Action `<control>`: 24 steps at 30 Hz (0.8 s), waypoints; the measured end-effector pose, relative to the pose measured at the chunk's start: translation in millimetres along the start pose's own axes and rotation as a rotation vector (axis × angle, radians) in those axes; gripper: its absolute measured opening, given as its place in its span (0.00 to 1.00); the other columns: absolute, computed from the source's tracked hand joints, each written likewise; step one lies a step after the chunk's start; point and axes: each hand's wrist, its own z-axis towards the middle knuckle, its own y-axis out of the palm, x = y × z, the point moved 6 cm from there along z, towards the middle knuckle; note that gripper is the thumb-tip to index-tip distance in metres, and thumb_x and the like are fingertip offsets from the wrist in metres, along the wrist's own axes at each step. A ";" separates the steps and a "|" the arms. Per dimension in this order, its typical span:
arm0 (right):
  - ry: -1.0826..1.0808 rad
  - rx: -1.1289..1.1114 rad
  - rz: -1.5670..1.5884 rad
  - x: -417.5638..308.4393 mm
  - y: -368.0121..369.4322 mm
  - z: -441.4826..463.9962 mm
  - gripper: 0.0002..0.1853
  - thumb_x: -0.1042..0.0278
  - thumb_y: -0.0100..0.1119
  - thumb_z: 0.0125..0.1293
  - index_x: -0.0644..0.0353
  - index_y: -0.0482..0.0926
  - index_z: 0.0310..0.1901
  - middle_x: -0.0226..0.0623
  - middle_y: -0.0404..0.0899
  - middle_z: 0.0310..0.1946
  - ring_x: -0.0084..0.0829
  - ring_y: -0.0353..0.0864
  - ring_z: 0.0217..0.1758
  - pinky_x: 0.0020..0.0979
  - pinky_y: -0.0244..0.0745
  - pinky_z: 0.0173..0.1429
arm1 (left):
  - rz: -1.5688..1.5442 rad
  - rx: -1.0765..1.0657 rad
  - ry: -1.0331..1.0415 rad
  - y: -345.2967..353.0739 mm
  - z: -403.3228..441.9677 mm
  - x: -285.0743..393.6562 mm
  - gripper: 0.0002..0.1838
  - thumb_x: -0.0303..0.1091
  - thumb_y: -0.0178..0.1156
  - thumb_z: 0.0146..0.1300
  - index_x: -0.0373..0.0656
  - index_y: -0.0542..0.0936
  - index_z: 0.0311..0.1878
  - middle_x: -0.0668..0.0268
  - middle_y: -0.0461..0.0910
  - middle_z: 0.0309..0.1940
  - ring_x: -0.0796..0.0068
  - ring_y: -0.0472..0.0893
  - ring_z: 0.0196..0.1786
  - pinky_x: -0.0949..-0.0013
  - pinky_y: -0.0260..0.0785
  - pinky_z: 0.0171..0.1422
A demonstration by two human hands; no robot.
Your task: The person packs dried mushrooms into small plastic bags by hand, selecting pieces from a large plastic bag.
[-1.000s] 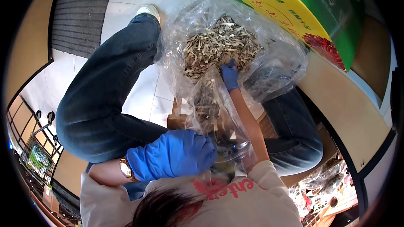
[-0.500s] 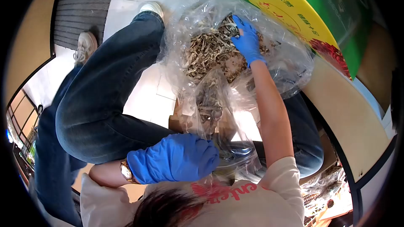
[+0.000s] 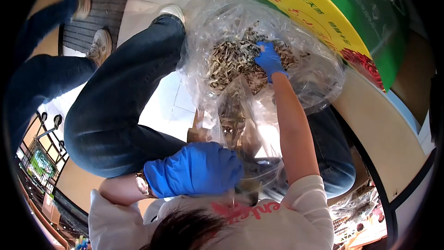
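Note:
My right hand [image 3: 270, 61], in a blue glove, is down among brownish-grey dried strips [image 3: 231, 60] inside a large clear plastic bag [image 3: 196, 32]. Its fingers curl into the strips, and the fingertips are partly hidden. A smaller clear bag [image 3: 245, 127] with some strips in it stands between the two legs, its far end against the big bag. Near my chest, my left hand [image 3: 196, 169], also gloved in blue, is closed around the near edge of this smaller bag. The left wrist wears a watch [image 3: 141, 184].
A green and yellow carton [image 3: 300, 7] stands beyond the big bag on the right. Brown cardboard [image 3: 199, 134] shows beneath the smaller bag. Another person's legs and shoes [image 3: 99, 46] are at the left, by a dark ribbed mat [image 3: 108, 0]. A wooden panel [image 3: 379, 129] borders the right side.
My right hand has drawn back towards me through the strips, its fingers more curled. My left hand stays almost in place. The other person has stepped, and a second shoe now shows at upper left.

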 end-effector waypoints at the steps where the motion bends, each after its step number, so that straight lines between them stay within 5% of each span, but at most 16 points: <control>1: -0.042 0.157 -0.017 9.7 8.7 -3.6 0.34 0.63 0.63 0.49 0.51 0.66 0.61 0.49 0.71 0.51 0.46 0.78 0.47 0.39 0.73 0.51 | 0.002 0.004 0.001 0.4 -0.8 0.4 0.08 0.33 0.57 0.48 0.46 0.77 0.33 0.70 0.72 0.28 0.78 0.71 0.26 0.76 0.62 0.22; 2: -0.042 0.161 -0.022 18.0 21.3 -5.7 0.34 0.63 0.63 0.49 0.51 0.66 0.61 0.49 0.71 0.51 0.46 0.78 0.47 0.39 0.73 0.51 | -0.001 0.021 -0.020 1.0 -1.6 -0.6 0.08 0.33 0.57 0.48 0.47 0.77 0.33 0.71 0.72 0.28 0.78 0.71 0.26 0.76 0.62 0.22; 5: 0.217 0.118 0.732 34.7 29.8 -30.4 0.18 0.68 0.64 0.51 0.54 0.78 0.46 0.34 0.78 0.25 0.29 0.77 0.29 0.29 0.74 0.35 | -0.027 0.086 -0.063 5.3 -4.0 -3.0 0.07 0.33 0.57 0.47 0.47 0.77 0.33 0.72 0.71 0.27 0.78 0.71 0.25 0.75 0.63 0.22; 6: 0.216 0.120 0.729 31.1 29.7 -36.8 0.18 0.68 0.64 0.51 0.54 0.78 0.46 0.34 0.78 0.25 0.29 0.77 0.29 0.29 0.74 0.35 | -0.055 0.127 -0.086 5.8 -5.4 -3.4 0.07 0.33 0.57 0.47 0.48 0.77 0.32 0.72 0.70 0.27 0.78 0.72 0.25 0.75 0.63 0.22; 9: 0.251 0.170 1.427 16.8 24.2 -56.0 0.09 0.78 0.59 0.57 0.58 0.77 0.41 0.29 0.78 0.28 0.22 0.74 0.26 0.25 0.72 0.30 | -0.076 0.148 -0.177 5.4 -7.6 -5.6 0.06 0.35 0.60 0.50 0.49 0.77 0.32 0.72 0.70 0.24 0.75 0.72 0.24 0.73 0.65 0.23; 16: 0.124 0.419 1.825 -32.7 -66.6 -125.9 0.06 0.74 0.57 0.61 0.59 0.77 0.40 0.33 0.80 0.28 0.24 0.77 0.26 0.24 0.71 0.27 | 0.058 0.188 -0.221 10.3 -10.0 -11.4 0.09 0.36 0.61 0.50 0.50 0.77 0.36 0.71 0.75 0.27 0.72 0.75 0.25 0.69 0.67 0.25; 22: -0.061 0.591 1.838 -46.5 -145.5 -187.0 0.15 0.73 0.52 0.64 0.57 0.70 0.52 0.39 0.80 0.38 0.23 0.76 0.33 0.23 0.70 0.31 | 0.320 0.204 -0.393 17.4 -14.6 -33.1 0.07 0.34 0.55 0.51 0.49 0.72 0.34 0.69 0.71 0.25 0.72 0.75 0.25 0.68 0.65 0.22; 24: -0.234 0.736 1.821 -51.8 -176.7 -213.5 0.16 0.71 0.53 0.64 0.57 0.69 0.54 0.43 0.78 0.40 0.24 0.76 0.33 0.22 0.70 0.30 | 0.369 0.130 -0.487 15.6 -14.6 -37.0 0.08 0.41 0.60 0.54 0.52 0.75 0.36 0.70 0.76 0.26 0.70 0.77 0.25 0.66 0.68 0.26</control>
